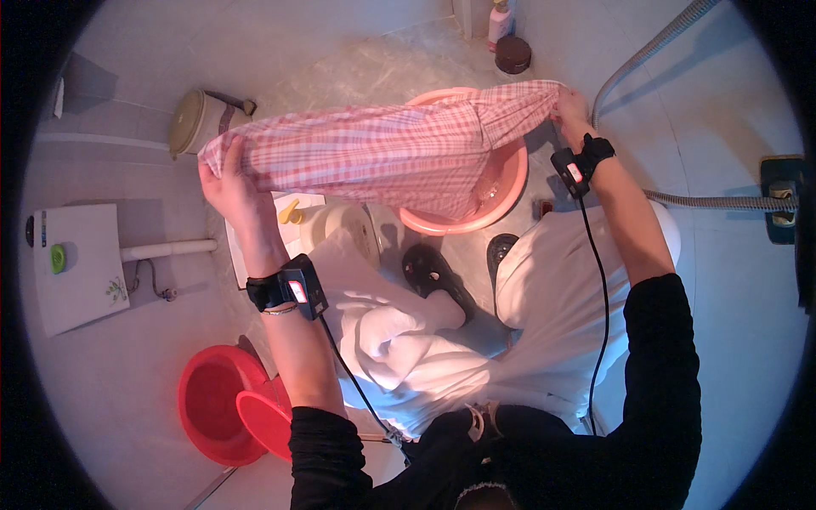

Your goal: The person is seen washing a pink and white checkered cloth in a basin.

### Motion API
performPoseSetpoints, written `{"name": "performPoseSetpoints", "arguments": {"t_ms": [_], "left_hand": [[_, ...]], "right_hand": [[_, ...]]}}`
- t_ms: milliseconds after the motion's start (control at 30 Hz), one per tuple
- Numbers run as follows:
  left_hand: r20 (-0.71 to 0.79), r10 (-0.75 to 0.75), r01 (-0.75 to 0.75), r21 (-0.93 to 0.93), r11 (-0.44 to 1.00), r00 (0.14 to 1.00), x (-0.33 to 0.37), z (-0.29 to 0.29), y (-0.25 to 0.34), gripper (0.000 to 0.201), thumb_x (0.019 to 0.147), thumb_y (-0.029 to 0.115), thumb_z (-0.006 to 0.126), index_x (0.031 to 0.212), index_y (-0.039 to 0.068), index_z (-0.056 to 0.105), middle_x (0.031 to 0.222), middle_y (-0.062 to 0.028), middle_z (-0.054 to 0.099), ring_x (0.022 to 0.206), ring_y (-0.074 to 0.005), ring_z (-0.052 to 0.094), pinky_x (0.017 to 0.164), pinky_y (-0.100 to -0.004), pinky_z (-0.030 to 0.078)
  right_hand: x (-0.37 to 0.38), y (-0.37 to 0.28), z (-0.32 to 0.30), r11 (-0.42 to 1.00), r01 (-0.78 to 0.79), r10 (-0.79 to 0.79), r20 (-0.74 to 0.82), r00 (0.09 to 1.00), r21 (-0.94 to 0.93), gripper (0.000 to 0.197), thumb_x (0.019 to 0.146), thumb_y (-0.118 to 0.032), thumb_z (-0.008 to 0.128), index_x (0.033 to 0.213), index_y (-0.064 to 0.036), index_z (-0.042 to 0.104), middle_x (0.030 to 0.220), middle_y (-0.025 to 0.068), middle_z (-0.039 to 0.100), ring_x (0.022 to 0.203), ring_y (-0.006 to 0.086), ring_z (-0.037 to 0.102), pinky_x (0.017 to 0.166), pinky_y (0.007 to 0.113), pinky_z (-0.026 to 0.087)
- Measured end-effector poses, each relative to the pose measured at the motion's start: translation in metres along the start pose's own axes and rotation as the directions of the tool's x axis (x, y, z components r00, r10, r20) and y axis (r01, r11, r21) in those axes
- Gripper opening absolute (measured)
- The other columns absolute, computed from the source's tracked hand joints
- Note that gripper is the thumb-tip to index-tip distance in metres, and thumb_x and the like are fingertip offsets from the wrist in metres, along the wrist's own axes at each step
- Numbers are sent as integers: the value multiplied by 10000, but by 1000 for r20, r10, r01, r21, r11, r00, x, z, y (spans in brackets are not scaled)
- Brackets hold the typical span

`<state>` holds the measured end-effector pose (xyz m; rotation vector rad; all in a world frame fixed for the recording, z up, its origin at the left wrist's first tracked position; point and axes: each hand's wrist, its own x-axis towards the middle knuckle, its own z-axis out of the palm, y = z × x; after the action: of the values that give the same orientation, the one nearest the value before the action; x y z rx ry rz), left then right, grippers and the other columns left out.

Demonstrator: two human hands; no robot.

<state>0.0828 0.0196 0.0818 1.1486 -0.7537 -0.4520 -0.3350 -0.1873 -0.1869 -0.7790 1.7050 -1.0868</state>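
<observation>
A pink and white checked shirt (365,149) is stretched out sideways between my two hands. My left hand (231,189) is closed on one end of the cloth, its thumb on top. At the other end, my right hand (571,112) grips what looks like a sleeve tip. Beneath the shirt stands a pink basin (513,197) on the floor, partly covered by the hanging cloth. Water seems to be in the basin. Both wrists carry a black strap with a small cabled box.
Two red basins (204,399) stand at the lower left. A lidded bin (191,123) is at the back left, with a yellow pump top (291,212) nearer. A white tank (81,268) and a metal hose (659,51) are on the walls. A pink bottle (500,25) stands behind a dark jar (512,54).
</observation>
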Motion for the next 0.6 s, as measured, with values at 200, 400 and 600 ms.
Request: {"name": "performPoseSetpoints", "arguments": {"t_ms": [200, 400, 600], "left_hand": [[103, 149, -159, 103, 982, 983, -7, 11, 5, 156, 804, -48, 586, 941, 16, 545, 885, -63, 610, 790, -118, 596, 705, -237, 485], [210, 146, -165, 78, 983, 967, -7, 45, 11, 158, 808, -8, 608, 956, 24, 562, 876, -16, 599, 805, -72, 548, 738, -200, 427], [375, -56, -33, 226, 973, 925, -24, 76, -1, 269, 774, 77, 691, 984, 35, 530, 843, -7, 589, 729, -78, 551, 650, -203, 449]], "right_hand": [[-51, -62, 29, 979, 196, -201, 120, 972, 50, 255, 917, -236, 433, 1046, -41, 534, 865, 68, 602, 741, 141, 597, 566, 279, 503], [-166, -150, 37, 918, -16, -190, 473, 860, 397, 228, 936, -191, 415, 1022, -8, 520, 918, 79, 594, 798, 169, 606, 708, 307, 536], [-214, -185, 44, 892, 32, -300, 537, 788, 451, 215, 925, -184, 435, 988, -2, 532, 876, 71, 575, 817, 174, 597, 771, 341, 518]]}}
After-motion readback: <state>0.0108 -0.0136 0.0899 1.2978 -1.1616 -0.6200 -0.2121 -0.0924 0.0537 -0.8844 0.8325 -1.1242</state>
